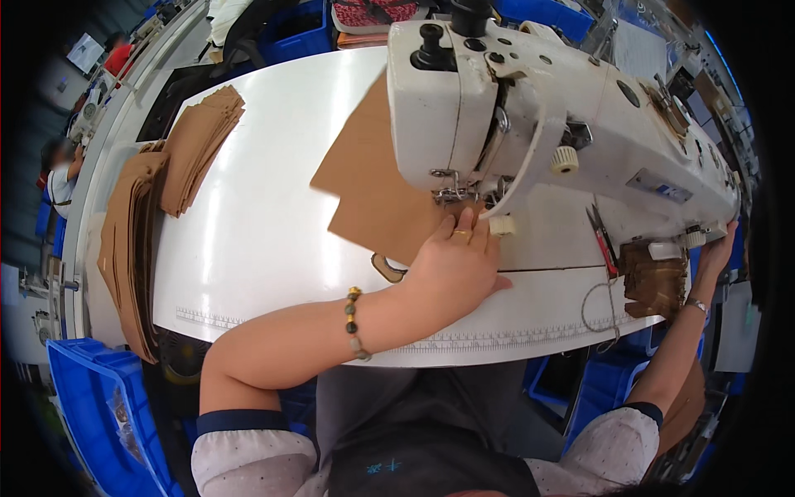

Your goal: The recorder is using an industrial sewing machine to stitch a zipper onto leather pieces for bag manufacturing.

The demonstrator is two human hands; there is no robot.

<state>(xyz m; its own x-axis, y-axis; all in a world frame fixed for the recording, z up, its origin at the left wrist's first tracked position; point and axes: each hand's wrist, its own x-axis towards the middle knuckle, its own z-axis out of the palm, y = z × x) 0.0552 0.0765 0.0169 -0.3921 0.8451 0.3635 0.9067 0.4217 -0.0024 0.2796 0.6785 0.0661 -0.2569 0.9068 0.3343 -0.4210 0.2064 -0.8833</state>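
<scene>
A: Left hand [457, 263]: fingers close together, bent, tips pressing on the brown panel [364, 186] just beside the presser foot [454, 197]. Thumb out to the side; no pinch visible. Right hand [719, 253]: at the right end of the sewing machine [530, 124]. Its fingers are mostly hidden; cannot tell the grip.

B: Panel position?

A: Near corner by the left hand, body running toward the table's [265, 248] far edge, partly behind the machine head.

B: Note on good handling?

A: My judgement: light, flat pressure, guide without tugging, fingertips well aside from the needle, panel edge kept square to the foot.

B: Edges and room?

A: White tabletop shows between the panel and the brown stacks [203, 149] at the left edge, so I judge leftward swing easiest. Rightward is tighter: red-handled snips [605, 242], a cord loop [586, 308] at the near edge, and small brown pieces [652, 282] at the near right corner.
</scene>
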